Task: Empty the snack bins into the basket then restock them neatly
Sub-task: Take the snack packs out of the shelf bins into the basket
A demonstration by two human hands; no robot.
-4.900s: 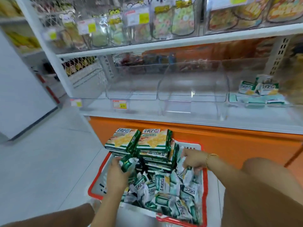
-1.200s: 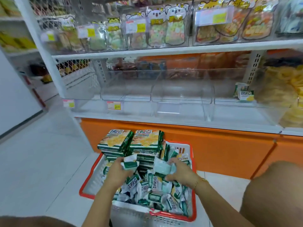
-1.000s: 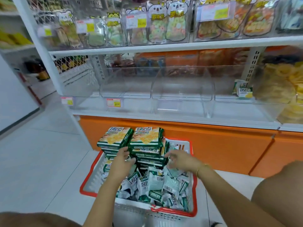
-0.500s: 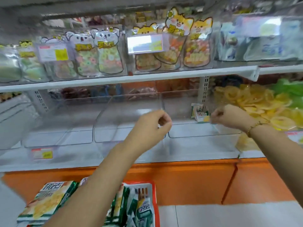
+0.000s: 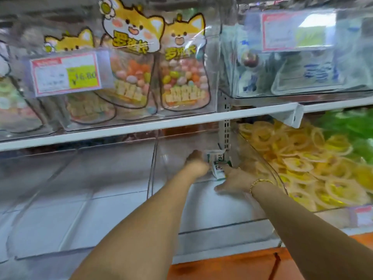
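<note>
A snack shop is showing here: price tags (image 5: 65,74) are hanging on clear bins (image 5: 214,77), cartoon sweet bags (image 5: 182,77) are lining a white shelf (image 5: 121,128), yellow ring snacks (image 5: 302,158) are filling another bin (image 5: 269,165).

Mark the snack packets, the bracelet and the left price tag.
snack packets (image 5: 218,169): head view, white front of the lower packet.
bracelet (image 5: 259,181): head view, gold chain on the wrist.
left price tag (image 5: 83,76): head view, its yellow patch.

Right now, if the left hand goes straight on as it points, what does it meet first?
The green-and-white snack packets at the back of the clear bin; the left hand may touch them.
</note>
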